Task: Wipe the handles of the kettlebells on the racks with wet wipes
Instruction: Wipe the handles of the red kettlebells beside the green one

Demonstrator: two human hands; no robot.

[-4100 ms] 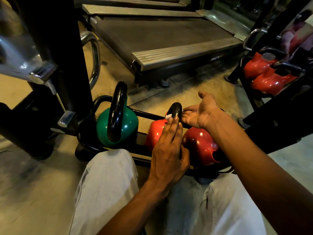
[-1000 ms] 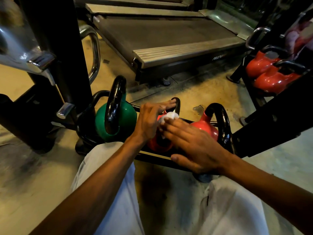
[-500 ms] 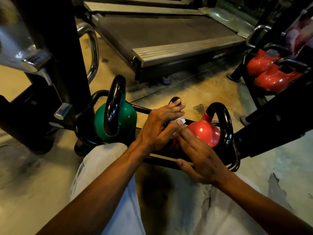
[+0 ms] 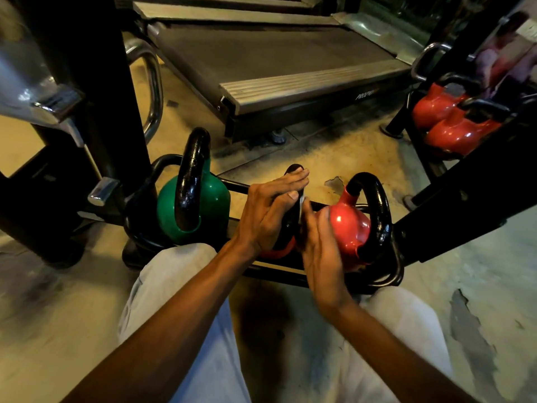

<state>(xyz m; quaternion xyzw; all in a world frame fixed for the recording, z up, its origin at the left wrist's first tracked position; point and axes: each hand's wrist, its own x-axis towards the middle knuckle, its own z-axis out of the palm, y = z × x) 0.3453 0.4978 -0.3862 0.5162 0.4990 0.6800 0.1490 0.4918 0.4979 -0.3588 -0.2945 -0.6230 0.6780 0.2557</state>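
L hand (image 4: 267, 210) on middle kettlebell's handle (image 4: 293, 170), fingers straight and laid flat along it, thumb alongside; not curled round. R hand (image 4: 322, 248) opposite, fingers straight, pressing from the other side. Thin white edge of wet wipe (image 4: 301, 201) shows btwn the two hands, sandwiched against the handle; most of it hidden. So: both hands flat, wipe pressed not pinched, as far as visible.

Middle kettlebell (image 4: 276, 251) is red, mostly covered by hands, sits on low rack (image 4: 279, 276) btwn green kettlebell (image 4: 194, 210) to its left and right red kettlebell (image 4: 348, 228).

Progress, judged: mid-wipe on middle handle. Green bell's handle (image 4: 193, 175) and right bell's handle (image 4: 377, 213) both glossy, but can't tell wet from plain shine, so can't say if done. Two more red kettlebells (image 4: 447, 117) on second rack, far right, well apart from hands; look untouched, prob still to do.

Around: treadmill deck (image 4: 290, 62) beyond, black machine frame (image 4: 72, 112) at left, worn concrete floor (image 4: 479, 286), person's pale trousers (image 4: 180, 301) at bottom.
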